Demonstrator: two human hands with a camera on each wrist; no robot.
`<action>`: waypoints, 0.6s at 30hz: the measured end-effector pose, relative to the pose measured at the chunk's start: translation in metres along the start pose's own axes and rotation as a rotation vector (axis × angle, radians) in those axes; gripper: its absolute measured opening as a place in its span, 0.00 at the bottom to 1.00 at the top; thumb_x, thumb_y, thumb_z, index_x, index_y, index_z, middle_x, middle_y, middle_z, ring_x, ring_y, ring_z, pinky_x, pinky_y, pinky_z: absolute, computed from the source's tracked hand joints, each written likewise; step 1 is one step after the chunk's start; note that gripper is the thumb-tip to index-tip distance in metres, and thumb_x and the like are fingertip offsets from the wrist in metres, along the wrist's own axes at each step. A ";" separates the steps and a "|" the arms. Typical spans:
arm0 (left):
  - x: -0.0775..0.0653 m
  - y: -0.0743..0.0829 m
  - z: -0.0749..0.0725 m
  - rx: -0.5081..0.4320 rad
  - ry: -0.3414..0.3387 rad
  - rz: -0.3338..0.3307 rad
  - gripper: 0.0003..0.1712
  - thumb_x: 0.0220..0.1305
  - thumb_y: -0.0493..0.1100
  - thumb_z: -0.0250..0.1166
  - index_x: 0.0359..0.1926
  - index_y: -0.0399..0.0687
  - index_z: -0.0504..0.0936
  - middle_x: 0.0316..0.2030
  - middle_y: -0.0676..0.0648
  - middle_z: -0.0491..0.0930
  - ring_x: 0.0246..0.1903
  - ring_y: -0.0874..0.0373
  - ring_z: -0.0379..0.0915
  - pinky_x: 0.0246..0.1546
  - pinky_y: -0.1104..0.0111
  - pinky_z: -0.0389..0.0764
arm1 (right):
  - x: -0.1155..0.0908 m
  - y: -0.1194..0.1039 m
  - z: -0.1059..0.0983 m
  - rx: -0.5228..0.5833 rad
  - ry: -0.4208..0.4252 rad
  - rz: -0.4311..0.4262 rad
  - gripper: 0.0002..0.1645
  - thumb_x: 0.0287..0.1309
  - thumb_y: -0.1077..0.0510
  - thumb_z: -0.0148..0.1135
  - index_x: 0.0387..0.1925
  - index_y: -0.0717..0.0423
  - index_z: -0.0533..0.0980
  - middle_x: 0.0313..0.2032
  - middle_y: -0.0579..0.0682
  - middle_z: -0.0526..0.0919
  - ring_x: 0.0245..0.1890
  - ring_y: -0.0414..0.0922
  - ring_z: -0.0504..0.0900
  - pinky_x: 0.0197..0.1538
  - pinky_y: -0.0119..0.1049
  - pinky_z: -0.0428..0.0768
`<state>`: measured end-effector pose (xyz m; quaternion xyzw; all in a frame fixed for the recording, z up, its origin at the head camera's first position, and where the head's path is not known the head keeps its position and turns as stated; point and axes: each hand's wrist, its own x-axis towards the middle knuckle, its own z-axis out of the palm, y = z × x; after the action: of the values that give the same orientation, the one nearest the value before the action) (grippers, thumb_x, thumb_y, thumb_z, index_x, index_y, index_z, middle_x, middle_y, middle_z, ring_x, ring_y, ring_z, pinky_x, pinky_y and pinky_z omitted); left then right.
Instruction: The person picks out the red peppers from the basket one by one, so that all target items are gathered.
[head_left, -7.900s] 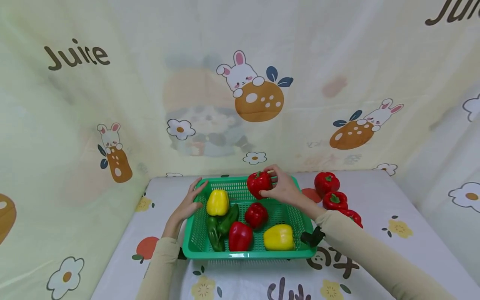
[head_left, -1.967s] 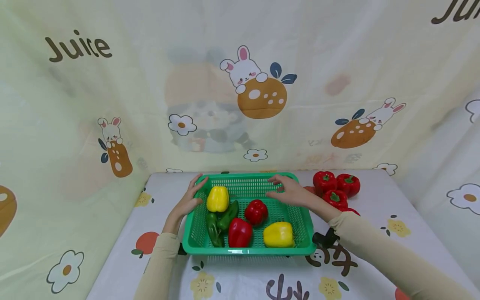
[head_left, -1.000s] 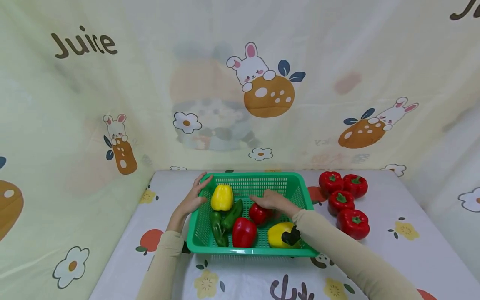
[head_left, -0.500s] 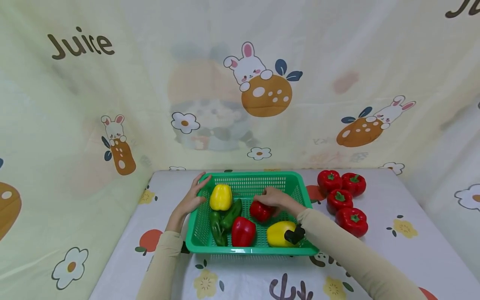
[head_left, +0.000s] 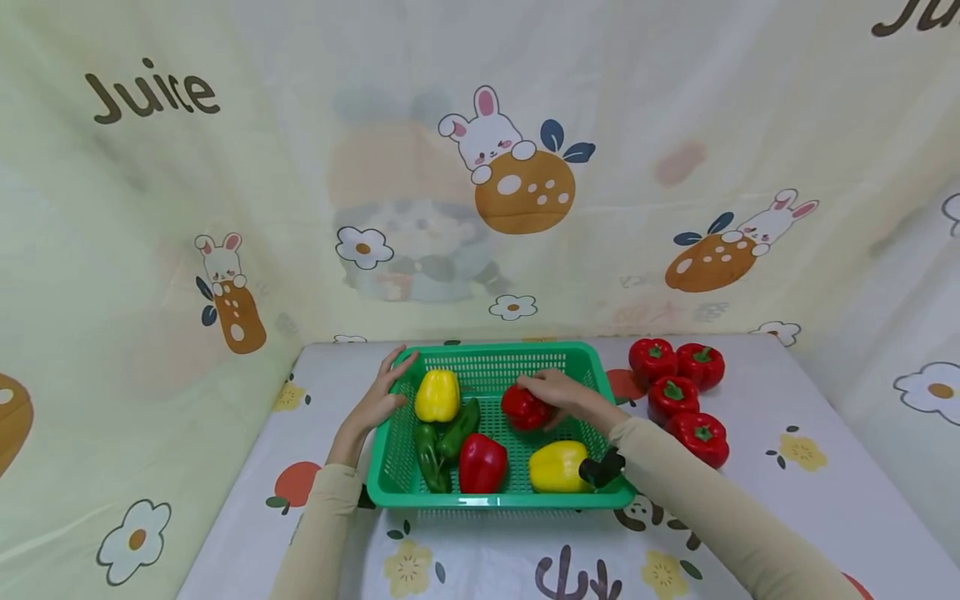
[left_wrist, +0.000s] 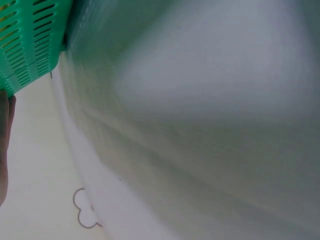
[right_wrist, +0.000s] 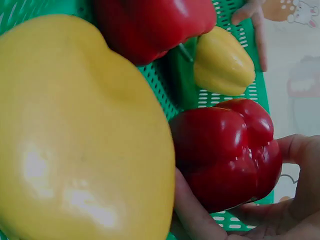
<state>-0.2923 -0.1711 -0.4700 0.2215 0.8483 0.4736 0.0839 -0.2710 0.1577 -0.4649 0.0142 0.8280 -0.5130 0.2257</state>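
My right hand [head_left: 558, 393] grips a red bell pepper [head_left: 525, 408] inside a green plastic basket [head_left: 495, 502]. In the right wrist view, fingers and thumb lie on both sides of that glossy pepper [right_wrist: 225, 155]. At the basket's left rim rests my left hand [head_left: 375, 408], its fingers extended along the edge. Also in the basket are a second red bell pepper [head_left: 482, 464] near the front, a yellow one [head_left: 437, 396] at back left, and another yellow one [head_left: 558, 467] at front right. Long green peppers [head_left: 456, 433] lie at the left.
Several red bell peppers [head_left: 673, 398] stand grouped on the patterned tablecloth [head_left: 750, 483], right of the basket. Behind the table hangs a printed curtain [head_left: 630, 250].
The red bell pepper my right hand held earlier now stands on the table at right. That hand returned to the basket and took another, shifting it slightly backward. My left hand stayed put.
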 end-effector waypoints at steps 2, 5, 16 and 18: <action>0.003 -0.010 0.002 -0.006 0.010 0.002 0.48 0.51 0.22 0.52 0.75 0.34 0.52 0.76 0.34 0.32 0.74 0.33 0.26 0.64 0.32 0.46 | -0.002 0.000 -0.002 0.019 0.008 -0.005 0.34 0.67 0.44 0.52 0.59 0.69 0.65 0.55 0.66 0.73 0.49 0.60 0.78 0.35 0.51 0.84; 0.009 -0.026 0.006 -0.001 0.027 0.008 0.49 0.50 0.22 0.52 0.76 0.37 0.53 0.77 0.36 0.33 0.74 0.34 0.25 0.63 0.32 0.45 | -0.007 -0.003 -0.004 0.044 0.017 -0.016 0.33 0.65 0.45 0.55 0.57 0.69 0.63 0.57 0.68 0.70 0.50 0.62 0.78 0.35 0.52 0.84; 0.012 -0.041 0.007 -0.009 0.061 0.030 0.50 0.47 0.24 0.55 0.76 0.40 0.56 0.77 0.39 0.36 0.74 0.36 0.27 0.64 0.31 0.44 | -0.027 -0.011 -0.019 -0.091 0.101 -0.104 0.30 0.57 0.49 0.65 0.50 0.64 0.62 0.45 0.62 0.77 0.36 0.51 0.80 0.39 0.45 0.83; 0.013 -0.041 0.007 -0.016 0.057 0.033 0.50 0.47 0.24 0.55 0.76 0.40 0.56 0.77 0.39 0.36 0.75 0.37 0.27 0.64 0.32 0.44 | -0.029 -0.011 -0.022 -0.111 0.110 -0.127 0.34 0.56 0.49 0.65 0.54 0.64 0.61 0.45 0.63 0.77 0.37 0.50 0.79 0.40 0.44 0.82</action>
<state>-0.3132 -0.1783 -0.5071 0.2209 0.8429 0.4877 0.0536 -0.2555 0.1777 -0.4362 -0.0229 0.8655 -0.4782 0.1474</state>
